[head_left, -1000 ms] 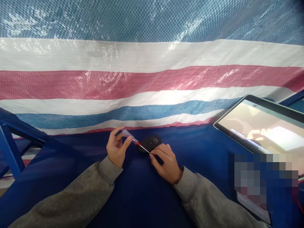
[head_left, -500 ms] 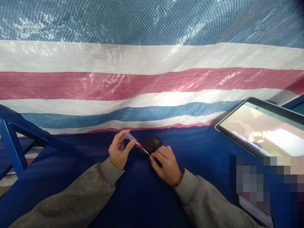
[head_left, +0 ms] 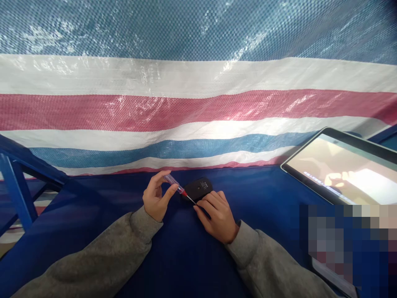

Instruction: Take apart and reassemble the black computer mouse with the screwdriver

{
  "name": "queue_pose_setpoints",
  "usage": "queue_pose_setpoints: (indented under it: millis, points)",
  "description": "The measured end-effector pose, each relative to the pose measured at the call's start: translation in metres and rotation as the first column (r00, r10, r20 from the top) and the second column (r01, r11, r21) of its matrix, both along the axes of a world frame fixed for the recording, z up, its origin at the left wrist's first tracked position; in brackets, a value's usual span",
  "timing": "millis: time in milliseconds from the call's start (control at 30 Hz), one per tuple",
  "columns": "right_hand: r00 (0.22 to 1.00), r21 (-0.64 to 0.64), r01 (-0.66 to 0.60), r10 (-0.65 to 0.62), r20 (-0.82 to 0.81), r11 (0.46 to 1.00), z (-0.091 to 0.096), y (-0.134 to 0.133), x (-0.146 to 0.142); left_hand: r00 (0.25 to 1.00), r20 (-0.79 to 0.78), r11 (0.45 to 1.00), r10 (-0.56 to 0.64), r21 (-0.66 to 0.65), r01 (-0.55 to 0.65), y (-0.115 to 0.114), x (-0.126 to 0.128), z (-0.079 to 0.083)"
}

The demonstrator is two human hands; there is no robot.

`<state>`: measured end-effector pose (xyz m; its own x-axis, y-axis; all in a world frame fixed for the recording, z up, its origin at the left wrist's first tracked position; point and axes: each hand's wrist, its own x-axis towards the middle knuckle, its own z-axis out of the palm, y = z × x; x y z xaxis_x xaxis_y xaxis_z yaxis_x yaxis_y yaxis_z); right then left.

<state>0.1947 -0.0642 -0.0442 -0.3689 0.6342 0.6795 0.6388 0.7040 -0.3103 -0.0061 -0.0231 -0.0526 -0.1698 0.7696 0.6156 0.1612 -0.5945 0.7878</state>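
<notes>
My left hand (head_left: 156, 198) pinches the clear handle of a small screwdriver (head_left: 176, 186) with a red collar and thin metal shaft. The shaft slants down to the right, its tip meeting the fingertips of my right hand (head_left: 215, 215). My right hand's fingers are curled and pressed against the near end of a black computer mouse (head_left: 198, 189), which lies on the dark blue table (head_left: 186, 248). What, if anything, sits between the right fingertips is too small to make out.
A striped blue, white and red tarp (head_left: 198, 103) hangs behind the table. A tablet (head_left: 341, 169) with a lit screen leans at the right. A blue metal frame (head_left: 18, 182) stands at the left. A blurred patch covers the lower right.
The hands and screwdriver have hardly moved; the screwdriver's handle has dropped slightly and the view has shifted a little.
</notes>
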Motion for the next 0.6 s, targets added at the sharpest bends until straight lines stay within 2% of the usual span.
queue_pose_setpoints:
  millis: [100,200,333,400,500,600]
  points:
    - [0.996,-0.026,0.031,-0.033,-0.082,0.999,0.001,-0.001,0.004,1.0,0.012,1.0,0.0,0.0,0.0,-0.001,0.0,0.0]
    - [0.985,-0.122,0.053,-0.072,-0.156,0.991,0.001,0.001,0.008,0.999,0.028,0.999,0.032,0.0,-0.032,0.001,-0.001,0.004]
    - [0.999,-0.21,-0.036,0.043,0.03,0.977,-0.002,0.007,0.009,0.993,0.062,0.991,0.103,0.077,-0.108,0.011,0.004,0.021]
    - [0.991,-0.22,-0.023,0.052,0.125,0.975,-0.005,0.01,0.008,0.987,0.06,0.979,0.15,0.132,-0.157,0.019,0.009,0.032]
    - [0.992,-0.179,0.031,-0.009,0.123,0.983,-0.009,0.011,0.006,0.986,0.006,0.961,0.166,0.225,-0.163,0.028,0.016,0.043]
    - [0.994,-0.163,0.053,-0.037,0.101,0.985,-0.009,0.01,0.005,0.972,-0.065,0.931,0.224,0.311,-0.194,0.03,0.019,0.048]
